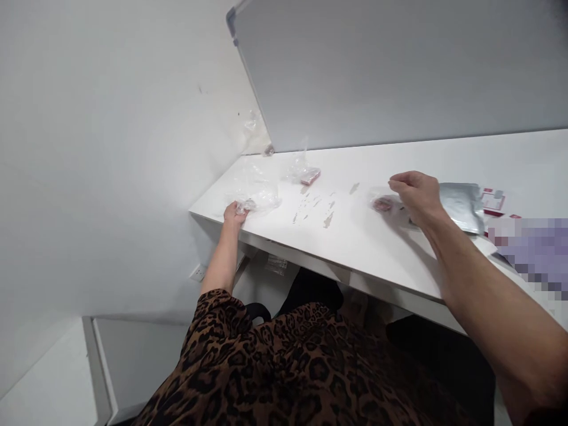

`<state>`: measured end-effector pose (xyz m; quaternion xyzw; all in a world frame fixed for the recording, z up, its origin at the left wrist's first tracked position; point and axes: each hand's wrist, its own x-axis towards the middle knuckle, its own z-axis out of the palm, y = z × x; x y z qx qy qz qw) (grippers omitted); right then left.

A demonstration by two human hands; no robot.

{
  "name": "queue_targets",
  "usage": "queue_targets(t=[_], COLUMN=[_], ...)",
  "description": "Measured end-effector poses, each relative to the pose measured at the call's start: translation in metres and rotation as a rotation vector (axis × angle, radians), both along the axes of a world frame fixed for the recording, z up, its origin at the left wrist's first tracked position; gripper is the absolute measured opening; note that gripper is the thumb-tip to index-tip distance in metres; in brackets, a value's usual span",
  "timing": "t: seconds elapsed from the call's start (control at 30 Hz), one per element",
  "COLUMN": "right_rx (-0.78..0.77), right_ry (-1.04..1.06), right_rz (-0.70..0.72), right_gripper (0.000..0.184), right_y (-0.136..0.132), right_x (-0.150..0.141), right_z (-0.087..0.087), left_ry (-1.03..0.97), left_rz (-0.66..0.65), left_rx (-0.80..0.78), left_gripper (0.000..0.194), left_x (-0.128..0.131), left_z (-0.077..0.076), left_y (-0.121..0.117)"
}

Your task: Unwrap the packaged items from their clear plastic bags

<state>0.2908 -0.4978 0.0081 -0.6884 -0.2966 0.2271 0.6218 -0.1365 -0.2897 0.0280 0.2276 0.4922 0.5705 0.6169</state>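
At the table's left end, my left hand [235,213] has its fingers closed on a crumpled clear plastic bag [261,196] that lies on the white tabletop. My right hand [416,190] is raised over the right part of the table, fingers curled together in a pinch; whether anything is between them is hidden. Just left of and below it lies a small clear packet [382,205] with something reddish-brown inside. A silver pouch [461,207] rests to the right, partly behind my right wrist. Between my hands is another clear bag with a pinkish-red block [310,176].
A grey panel [377,71] leans along the table's back edge. More clear plastic [255,133] sits in the corner by the wall. Red-and-white printed paper [493,201] lies at right, near a blurred purple area. Worn patches [328,220] mark the white tabletop [346,248].
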Motion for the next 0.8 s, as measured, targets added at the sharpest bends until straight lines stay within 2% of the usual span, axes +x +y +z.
queue_targets(t=[0.13, 0.3, 0.4, 0.53, 0.67, 0.8], right_rx=[-0.051, -0.083, -0.096, -0.071, -0.041, -0.034], right_ry=[-0.029, -0.049, -0.035, 0.036, 0.057, 0.017], right_rz=[-0.008, -0.03, 0.001, 0.063, 0.12, 0.165], right_gripper=[0.007, 0.008, 0.009, 0.01, 0.008, 0.01], right_y=[-0.001, 0.0, -0.002, -0.001, 0.004, 0.007], right_x=[-0.003, -0.003, -0.005, -0.006, -0.006, -0.003], right_z=[-0.001, -0.006, -0.005, -0.01, -0.02, -0.027], left_ry=[-0.001, -0.046, -0.098, -0.14, -0.163, -0.172], left_rz=[0.025, -0.13, -0.303, -0.493, -0.555, -0.563], left_rx=[-0.016, 0.122, 0.254, 0.321, 0.309, 0.433], left_gripper=[0.022, 0.014, 0.016, 0.022, 0.023, 0.041], left_x=[-0.004, 0.009, 0.037, 0.094, 0.145, 0.171], left_z=[-0.008, 0.006, 0.019, 0.032, 0.044, 0.068], left_y=[-0.01, -0.025, -0.038, -0.054, -0.065, -0.07])
